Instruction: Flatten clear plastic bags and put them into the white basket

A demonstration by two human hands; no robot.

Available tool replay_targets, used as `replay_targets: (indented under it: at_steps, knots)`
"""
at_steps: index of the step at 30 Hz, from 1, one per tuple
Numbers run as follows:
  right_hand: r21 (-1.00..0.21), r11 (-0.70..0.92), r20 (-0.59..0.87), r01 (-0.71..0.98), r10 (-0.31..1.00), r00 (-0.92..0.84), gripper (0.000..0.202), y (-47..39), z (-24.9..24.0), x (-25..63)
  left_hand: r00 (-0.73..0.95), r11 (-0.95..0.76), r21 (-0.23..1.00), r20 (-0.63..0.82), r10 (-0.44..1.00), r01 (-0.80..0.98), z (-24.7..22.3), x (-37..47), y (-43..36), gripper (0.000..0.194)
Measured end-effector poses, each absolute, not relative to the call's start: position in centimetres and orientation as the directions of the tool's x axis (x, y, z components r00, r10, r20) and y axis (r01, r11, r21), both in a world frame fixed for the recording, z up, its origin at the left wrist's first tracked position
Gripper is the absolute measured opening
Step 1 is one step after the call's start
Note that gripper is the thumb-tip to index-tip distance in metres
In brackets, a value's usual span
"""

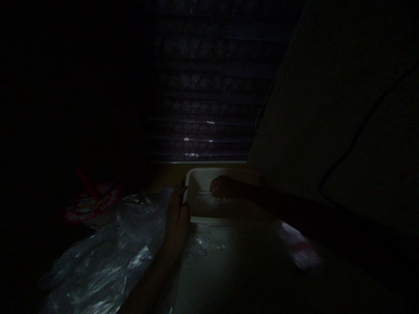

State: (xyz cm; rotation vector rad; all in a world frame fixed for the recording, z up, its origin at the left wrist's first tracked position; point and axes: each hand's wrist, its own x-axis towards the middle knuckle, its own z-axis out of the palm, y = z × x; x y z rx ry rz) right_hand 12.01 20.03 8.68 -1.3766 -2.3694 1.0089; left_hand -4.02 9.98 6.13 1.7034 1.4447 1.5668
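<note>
Nearest the camera, at lower left, find crumpled clear plastic sheeting (131,257), glossy and spread to the bottom edge of view. At the back, note a dark blind (203,83) in horizontal bands, with small bright glints low down. Just in front of it, record a pale open bin (212,220), upright. At left, log a red round item (91,203) with a red stick across it; bears letter-like marks round the border, too dark to read. Below the right forearm, list a pale packet (299,248) with a red band; cannot make out any wording. Find the left hand (178,209) against the bin's left rim; cannot tell whether clamped or merely resting. Find the right hand (224,187) inside the bin, fingers curled at thin clear film (214,200); cannot tell whether pinched.
</note>
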Motion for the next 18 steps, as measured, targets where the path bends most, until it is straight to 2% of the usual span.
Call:
replay_targets:
  at_steps: [4,8,11,14,16,18]
  knots:
    - [-0.565,0.378,-0.236,0.734,0.778,-0.582,0.028,19.5,7.6,10.3,-0.182,-0.364,0.836,0.466,0.866,0.412,6.1,-4.0,9.9,0.036]
    - [-0.529,0.395,-0.264,0.751,0.765,-0.588,0.031,19.4,7.3,9.3,-0.167,-0.354,0.845,0.447,0.879,0.401,6.1,-4.0,10.0,0.037]
    - [-0.538,0.392,-0.273,0.746,0.756,-0.595,0.033,19.6,7.3,9.1,-0.165,-0.36,0.847,0.449,0.878,0.39,5.9,-4.0,10.2,0.036]
    - [-0.563,0.386,-0.272,0.731,0.748,-0.605,0.022,19.9,7.3,9.2,-0.159,-0.382,0.841,0.467,0.87,0.383,5.8,-4.0,10.3,0.036]
    - [-0.596,0.373,-0.255,0.711,0.752,-0.608,0.017,20.2,7.1,9.2,-0.154,-0.386,0.839,0.47,0.869,0.383,5.9,-4.1,10.2,0.036]
    - [-0.647,0.345,-0.214,0.68,0.773,-0.597,0.021,20.4,6.7,9.1,-0.143,-0.389,0.835,0.472,0.87,0.388,5.9,-4.1,10.2,0.036]
